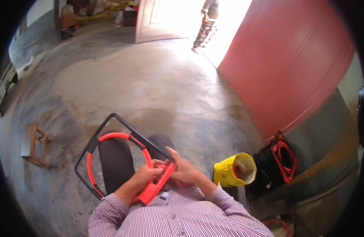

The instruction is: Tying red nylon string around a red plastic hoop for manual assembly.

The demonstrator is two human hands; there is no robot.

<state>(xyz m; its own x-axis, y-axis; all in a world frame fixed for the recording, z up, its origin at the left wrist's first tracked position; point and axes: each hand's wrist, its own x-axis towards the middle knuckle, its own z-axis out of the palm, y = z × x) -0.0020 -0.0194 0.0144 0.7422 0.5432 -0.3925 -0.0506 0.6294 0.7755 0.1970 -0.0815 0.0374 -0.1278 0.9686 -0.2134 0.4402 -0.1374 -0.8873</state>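
Note:
A black rounded-square frame (114, 115) rests tilted over my lap, with a ring (114, 135) inside it, mostly wrapped in bright red. The frame's near side carries a red-wrapped section (150, 192), up to the right corner. Fingers bent and thumb pressed in, my left hand (141, 176) grips red strip material between the ring and that side. Around the right corner closes my right hand (184, 168), its index finger stretched along the black bar. Both hands meet there, partly hiding the red material between them.
A small wooden stool (33, 146) stands at the left. To my right are a yellow container (225, 173) and a black-and-red stack (286, 158) beside a red door (288, 59). A person (207, 29) is in the bright doorway. Sacks (99, 16) lie at the back left.

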